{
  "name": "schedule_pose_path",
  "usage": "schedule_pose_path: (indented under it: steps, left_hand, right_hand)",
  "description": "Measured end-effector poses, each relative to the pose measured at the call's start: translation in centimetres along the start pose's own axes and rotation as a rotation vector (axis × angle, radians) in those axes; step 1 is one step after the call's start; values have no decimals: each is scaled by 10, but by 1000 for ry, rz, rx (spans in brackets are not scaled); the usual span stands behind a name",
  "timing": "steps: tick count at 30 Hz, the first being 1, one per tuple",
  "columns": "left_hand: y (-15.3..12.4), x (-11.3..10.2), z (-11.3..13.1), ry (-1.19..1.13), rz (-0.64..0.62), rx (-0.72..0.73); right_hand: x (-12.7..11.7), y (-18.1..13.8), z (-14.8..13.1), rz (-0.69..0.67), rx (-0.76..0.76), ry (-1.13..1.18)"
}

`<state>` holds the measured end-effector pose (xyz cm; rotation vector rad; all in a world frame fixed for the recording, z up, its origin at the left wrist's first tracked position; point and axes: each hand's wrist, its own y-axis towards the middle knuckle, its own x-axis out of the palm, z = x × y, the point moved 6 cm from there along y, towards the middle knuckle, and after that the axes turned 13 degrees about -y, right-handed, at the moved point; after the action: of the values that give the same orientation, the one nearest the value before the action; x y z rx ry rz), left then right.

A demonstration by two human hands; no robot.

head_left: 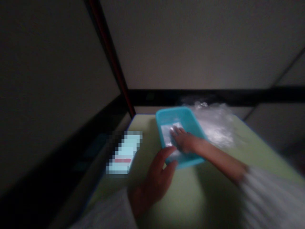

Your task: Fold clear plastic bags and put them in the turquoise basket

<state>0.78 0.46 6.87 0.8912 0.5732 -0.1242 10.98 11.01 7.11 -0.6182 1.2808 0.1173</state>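
A turquoise plastic basket [194,119] is in front of me over the yellow-green table. My left hand [159,175] has its thumb and fingers closed around the basket's near left corner. My right hand [186,140] reaches inside with fingers stretched out, lying on a shiny clear plastic packet [166,133] at the bottom. The palm hides part of the packet, and blur keeps me from telling what it contains. Whether the basket rests fully on the table or is slightly lifted, I cannot tell.
Crumpled clear plastic bags [219,127] lie behind and right of the basket. A pixelated bright screen, perhaps a phone [125,152], is at the table's left edge. The yellow-green table [186,197] has a blue edge; pale walls [190,47] stand behind and at left.
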Motion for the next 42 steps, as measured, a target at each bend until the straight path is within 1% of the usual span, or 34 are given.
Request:
schedule_pose_path:
  steps: [2, 6, 9, 14, 18, 23, 25, 27, 30, 33, 35, 38, 39, 40, 42]
  left_hand:
    - [-3, 2, 0, 18, -12, 33]
    - [-3, 1, -3, 7, 43, 18]
    - [-2, 1, -2, 18, 58, 59]
    - [-1, 0, -4, 15, 89, 3]
    - [2, -2, -2, -25, 113, -4]
    - [0, -1, 2, 28, 74, 72]
    - [1, -1, 2, 56, 59, 89]
    - [2, -1, 3, 82, 64, 97]
    - [6, -4, 3, 106, 99, 92]
    - [10, -9, 1, 121, 110, 89]
    - [12, -12, -3, 161, 105, 102]
    - [15, -18, -16, 213, 119, 96]
    - [16, -20, -23, 224, 125, 74]
    - [17, -24, -28, 235, 158, 78]
    - [18, -27, -42, 227, 182, 66]
  right_hand:
    - [0, 0, 1, 8, -3, 5]
    - [-4, -3, 1, 35, -18, 20]
    - [-7, -11, 1, 59, -45, 21]
    - [-8, -24, 3, 106, -113, 17]
    - [-7, -28, 1, 154, -186, 3]
    - [-8, -29, 3, 186, -203, 12]
    - [-11, -31, 5, 218, -219, 32]
    - [-18, -38, 8, 295, -244, 82]
    - [-33, -54, 18, 516, -224, 170]
    - [-48, -76, 36, 771, -111, 245]
    - [-53, -89, 49, 907, -26, 295]
    - [-46, -101, 68, 1021, 74, 341]
    - [-41, -103, 73, 1034, 90, 348]
    - [-34, -103, 77, 1042, 103, 348]
    - [-18, -101, 86, 1042, 131, 341]
